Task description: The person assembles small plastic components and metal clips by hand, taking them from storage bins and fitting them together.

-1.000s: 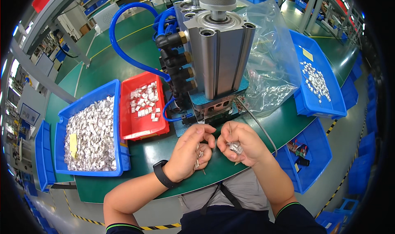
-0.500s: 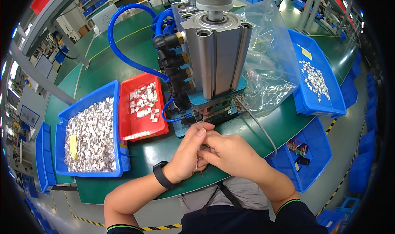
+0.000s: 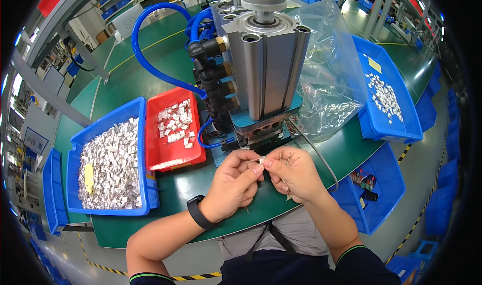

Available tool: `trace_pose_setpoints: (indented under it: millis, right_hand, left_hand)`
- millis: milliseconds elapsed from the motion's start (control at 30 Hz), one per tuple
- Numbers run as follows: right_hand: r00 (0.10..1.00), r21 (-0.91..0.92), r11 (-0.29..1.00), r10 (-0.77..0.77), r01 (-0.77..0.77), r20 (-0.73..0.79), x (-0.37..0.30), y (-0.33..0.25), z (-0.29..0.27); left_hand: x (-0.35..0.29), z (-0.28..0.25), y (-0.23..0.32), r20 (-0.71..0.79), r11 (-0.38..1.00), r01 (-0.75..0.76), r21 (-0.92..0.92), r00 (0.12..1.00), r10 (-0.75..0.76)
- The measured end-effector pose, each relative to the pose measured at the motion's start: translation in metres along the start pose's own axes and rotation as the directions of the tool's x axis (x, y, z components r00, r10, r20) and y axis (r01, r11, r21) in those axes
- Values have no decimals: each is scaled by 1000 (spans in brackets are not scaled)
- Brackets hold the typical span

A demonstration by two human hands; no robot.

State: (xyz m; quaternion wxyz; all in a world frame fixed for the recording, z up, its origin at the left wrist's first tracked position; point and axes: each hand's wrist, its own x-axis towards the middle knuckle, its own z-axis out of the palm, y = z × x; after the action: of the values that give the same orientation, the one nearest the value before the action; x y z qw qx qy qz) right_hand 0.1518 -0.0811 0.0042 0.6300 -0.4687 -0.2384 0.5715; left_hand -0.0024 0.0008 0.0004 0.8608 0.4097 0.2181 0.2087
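In front of the press, my two hands meet at the fingertips over a small white block with thin wire leads (image 3: 261, 160). My right hand (image 3: 296, 174) pinches it between thumb and forefinger, and more thin leads poke out between its fingers. From the other side, my left hand (image 3: 235, 180), below a black wristband, closes thumb and forefinger at the same part. A thin lead also shows beneath its curled fingers; what else they hold is hidden. Just beyond my hands stands the pneumatic press (image 3: 263, 69), a silver cylinder on a teal base.
Left of the press sit a red bin (image 3: 173, 159) with some white parts and a blue bin (image 3: 150, 184) heaped with them. A clear plastic bag (image 3: 329, 84) lies right of it, then a blue tray (image 3: 401, 127) of white parts. A grey cable (image 3: 319, 154) curves beside my right hand.
My hands were clasped together, hiding their contents. Now the right hand has shifted right and turned, and the white block shows between the fingertips.
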Motion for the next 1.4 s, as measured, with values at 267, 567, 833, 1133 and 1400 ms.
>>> trace_pose_setpoints:
  millis: [267, 567, 833, 1133, 1400]
  right_hand:
    - [994, -26, 998, 56, -54, 94, -5, 6, 0]
    - [999, -41, 999, -36, 35, -23, 2, -7, 2]
    - [994, 37, 996, -78, 81, -82, 11, -12, 6]
    - [994, 71, 995, -65, 71, -84, 13, -10, 6]
    - [995, 81, 994, -66, 72, -76, 13, -10, 7]
  left_hand:
    - [0, 0, 2, -18, 996, 66, -63, 998, -68]
    - [2, 0, 4, -12, 994, 86, -75, 996, -87]
    - [3, -3, 3, 0, 992, 98, -86, 995, -98]
    - [3, -2, 4, 1, 992, 97, -81, 995, -98]
    - [2, -1, 4, -10, 993, 96, -69, 995, -97]
